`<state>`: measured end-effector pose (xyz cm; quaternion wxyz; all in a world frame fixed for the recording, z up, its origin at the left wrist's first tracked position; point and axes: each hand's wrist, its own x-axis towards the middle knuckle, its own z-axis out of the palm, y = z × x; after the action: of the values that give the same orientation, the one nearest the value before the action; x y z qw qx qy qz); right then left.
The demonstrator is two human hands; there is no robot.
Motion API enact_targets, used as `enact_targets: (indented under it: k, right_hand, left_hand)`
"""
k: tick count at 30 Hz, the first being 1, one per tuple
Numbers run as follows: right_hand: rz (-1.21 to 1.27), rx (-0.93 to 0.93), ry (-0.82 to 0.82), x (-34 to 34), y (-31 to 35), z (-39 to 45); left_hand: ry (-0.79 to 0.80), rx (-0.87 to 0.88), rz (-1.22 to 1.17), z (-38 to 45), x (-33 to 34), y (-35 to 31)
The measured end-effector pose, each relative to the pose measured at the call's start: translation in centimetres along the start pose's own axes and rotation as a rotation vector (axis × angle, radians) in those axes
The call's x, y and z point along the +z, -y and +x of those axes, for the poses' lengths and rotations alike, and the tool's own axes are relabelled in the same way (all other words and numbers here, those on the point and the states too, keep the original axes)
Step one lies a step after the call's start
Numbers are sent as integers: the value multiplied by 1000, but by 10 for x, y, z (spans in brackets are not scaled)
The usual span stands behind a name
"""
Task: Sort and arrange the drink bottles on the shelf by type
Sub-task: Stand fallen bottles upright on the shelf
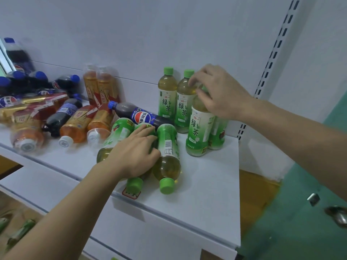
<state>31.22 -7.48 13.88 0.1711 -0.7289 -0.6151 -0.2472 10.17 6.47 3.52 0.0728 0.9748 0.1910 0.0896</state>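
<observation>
Bottles of three kinds lie mixed on the white shelf (206,184). The cola bottle (139,115) lies on its side in the middle and serves here as landmark. Just in front of it three green tea bottles lie flat; the left hand (134,156) rests on the middle lying bottle (138,182) with fingers curled over its body. To the right of the cola stand four green tea bottles. The right hand (217,94) holds the top of the front standing bottle (199,128); its cap is hidden, so how the fingers close there I cannot tell exactly. Left of the cola lie orange tea bottles (75,124) and more cola bottles (62,115).
</observation>
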Motion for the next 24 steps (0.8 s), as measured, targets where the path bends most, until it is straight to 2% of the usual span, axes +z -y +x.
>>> enact_targets:
  k: [2,4,7,11,13,15,19,24]
  right_hand:
    - [19,-47,-165,-4,18,-18]
    - [141,-56,-196,-2,43,-50]
    - [244,-86,-1,14,79,-100]
    - [111,-247,279,47,100,-125]
    - [83,-306,291,58,109,-126]
    - [47,-323,236,64,114,-127]
    - [23,-254,147,47,124,-112]
    - [70,-13,44,5,128,-46]
  left_hand:
    - [-6,13,-7,2,2,2]
    - [50,70,-29,5,-2,6]
    - [208,112,-70,9,-22,21]
    - [159,203,-54,15,-36,50]
    - [142,233,-45,16,-32,63]
    - [149,252,-70,17,-28,76]
    - [146,297,-100,20,-20,94]
    - [133,295,-85,20,-13,92]
